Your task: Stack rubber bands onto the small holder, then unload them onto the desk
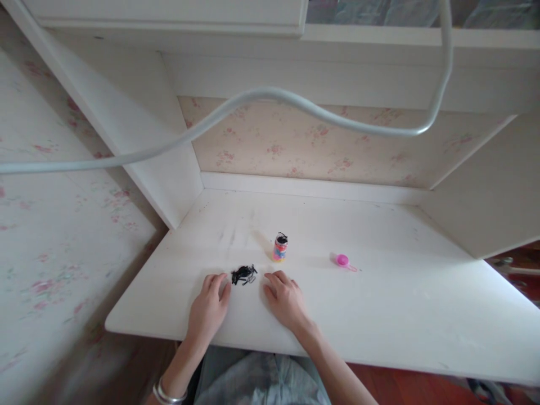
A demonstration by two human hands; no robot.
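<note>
A small pile of thin black hair ties (243, 274) lies on the white desk between my hands. Just left of it, my left hand (210, 304) rests on the desktop, thumb and fingers apart, holding nothing. To the right of the pile, my right hand (286, 298) also rests on the desk with loosely bent fingers, thumb apart and nothing in it. Beyond my right hand stands a small clear jar (280, 248) with a colourful label, upright and uncapped. More black strands fill its top, and one pokes out above the rim. Neither hand touches the jar.
A pink cap (342, 260) with a loop lies right of the jar. The white desk (400, 315) has a back ledge and side panels. A pale cable (270, 94) crosses the upper view, below a shelf (169, 17). Flowered wallpaper (42, 270) covers the left wall.
</note>
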